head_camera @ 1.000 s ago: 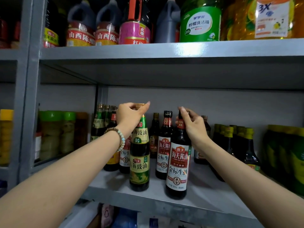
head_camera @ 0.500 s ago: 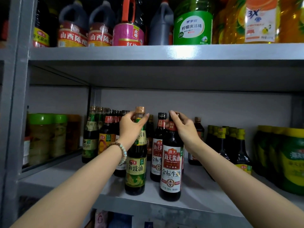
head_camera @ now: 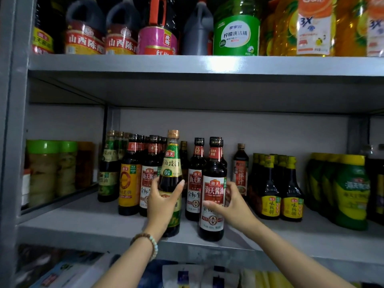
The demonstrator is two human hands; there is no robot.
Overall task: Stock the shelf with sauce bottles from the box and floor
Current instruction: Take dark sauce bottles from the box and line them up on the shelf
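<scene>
Green-label sauce bottle (head_camera: 170,175), red-label soy sauce bottle (head_camera: 214,183) stand at shelf (head_camera: 83,225) front edge; your left grip (head_camera: 162,202), right grip (head_camera: 230,204) wrap their bodies. Slide both back upright, labels outward.

Left hand (head_camera: 162,204), right hand (head_camera: 234,206) hold shelved bottles (head_camera: 214,190).

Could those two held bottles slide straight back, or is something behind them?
Other bottles stand behind. A dark bottle sits behind the green-label bottle in the left hand; a twin bottle sits close behind the red-label bottle in the right hand.
</scene>
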